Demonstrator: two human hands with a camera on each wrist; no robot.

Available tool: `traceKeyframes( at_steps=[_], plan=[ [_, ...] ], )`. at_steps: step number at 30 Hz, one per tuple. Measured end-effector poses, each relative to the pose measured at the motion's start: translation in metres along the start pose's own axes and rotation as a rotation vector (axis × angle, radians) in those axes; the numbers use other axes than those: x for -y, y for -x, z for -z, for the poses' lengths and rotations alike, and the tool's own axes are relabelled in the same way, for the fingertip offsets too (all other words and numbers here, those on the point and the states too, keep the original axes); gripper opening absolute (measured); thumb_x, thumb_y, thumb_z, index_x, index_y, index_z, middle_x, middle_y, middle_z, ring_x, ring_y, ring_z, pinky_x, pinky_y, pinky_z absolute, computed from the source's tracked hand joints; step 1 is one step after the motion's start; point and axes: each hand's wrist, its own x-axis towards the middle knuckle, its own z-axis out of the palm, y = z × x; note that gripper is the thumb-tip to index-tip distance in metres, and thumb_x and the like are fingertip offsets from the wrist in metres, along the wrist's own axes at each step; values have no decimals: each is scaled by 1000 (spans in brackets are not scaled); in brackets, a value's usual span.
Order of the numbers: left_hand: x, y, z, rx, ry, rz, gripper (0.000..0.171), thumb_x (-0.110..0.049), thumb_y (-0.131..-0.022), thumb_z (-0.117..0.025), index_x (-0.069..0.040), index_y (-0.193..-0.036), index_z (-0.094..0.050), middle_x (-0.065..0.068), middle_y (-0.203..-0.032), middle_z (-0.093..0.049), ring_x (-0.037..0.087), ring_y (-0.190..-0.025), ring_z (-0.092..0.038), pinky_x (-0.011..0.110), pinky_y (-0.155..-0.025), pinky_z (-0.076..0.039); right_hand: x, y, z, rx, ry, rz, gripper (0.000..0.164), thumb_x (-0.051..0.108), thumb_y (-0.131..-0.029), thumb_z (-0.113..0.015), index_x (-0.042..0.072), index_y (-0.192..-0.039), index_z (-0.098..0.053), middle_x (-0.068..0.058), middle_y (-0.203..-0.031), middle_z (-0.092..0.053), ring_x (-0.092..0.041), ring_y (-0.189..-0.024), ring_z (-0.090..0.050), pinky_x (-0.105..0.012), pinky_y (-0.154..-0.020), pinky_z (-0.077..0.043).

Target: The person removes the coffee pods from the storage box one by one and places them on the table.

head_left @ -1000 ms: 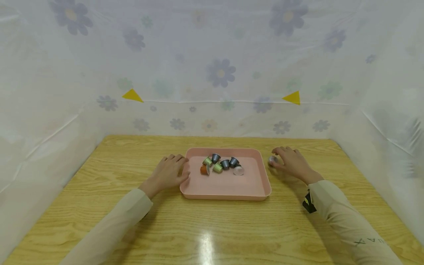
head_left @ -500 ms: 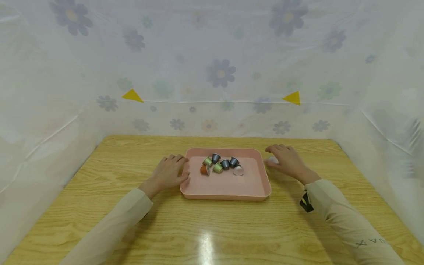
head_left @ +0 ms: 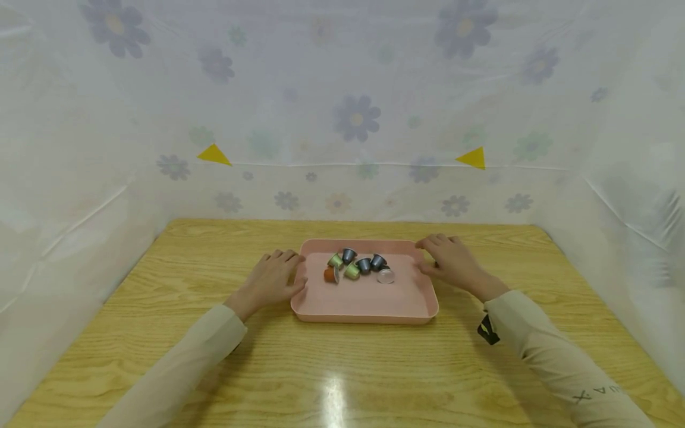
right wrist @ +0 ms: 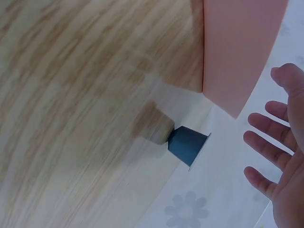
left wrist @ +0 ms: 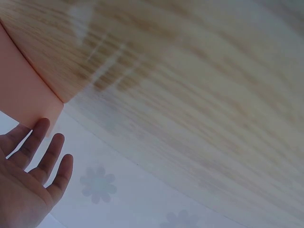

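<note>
A pink tray [head_left: 369, 304] on the table bears several coffee capsules: an orange one [head_left: 330, 274], green ones such as one [head_left: 352, 271] near the middle, and dark blue-grey ones, for example one [head_left: 377, 262]. A clear round lid-like disc [head_left: 385, 276] lies by them. My left hand [head_left: 266, 279] rests at the tray's left rim, its fingers loosely spread. Over the right rim is my right hand [head_left: 455, 266], fingers apart, nothing held. The right wrist view shows a dark blue capsule [right wrist: 186, 145] on the table beside the tray; the right hand hides it in the head view.
The wooden table [head_left: 321, 368] extends around the tray. Pale flowered sheeting [head_left: 289, 107] encloses the back and sides, with two yellow triangles, left [head_left: 214, 154] and right [head_left: 473, 158], on it.
My right hand has moved left, from by the loose capsule to the tray's right rim, and now covers that capsule in the head view. The left hand and tray have stayed still.
</note>
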Motion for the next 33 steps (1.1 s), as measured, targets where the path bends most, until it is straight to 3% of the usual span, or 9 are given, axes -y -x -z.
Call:
traceKeyframes(
  at_steps=[14,22,33],
  plan=[
    [0,0,-1,-9,5,-2,47,-41,-87,-53,-11,-123,-55,7,-121,-55,29,-107,-52,49,-88,-42,18,-8,-5,63,49,98,40,28,-77,-72,11,-111,-59,-4,-106,-61,-25,-99,-55,-47,-85,-42],
    [1,0,-1,-11,2,-8,47,-42,-87,-51,-11,-123,-55,6,-121,-55,29,-107,-52,49,-87,-42,26,-10,-11,28,72,177,37,25,-75,-73,12,-107,-60,-2,-104,-61,-23,-96,-58,-45,-82,-44],
    [0,1,-1,-8,-1,-6,48,-42,-87,-52,-11,-124,-54,7,-122,-55,29,-108,-52,49,-88,-42,34,-12,-17,32,90,203,30,20,-80,-70,13,-107,-61,0,-103,-61,-22,-100,-56,-45,-80,-47]
  ],
)
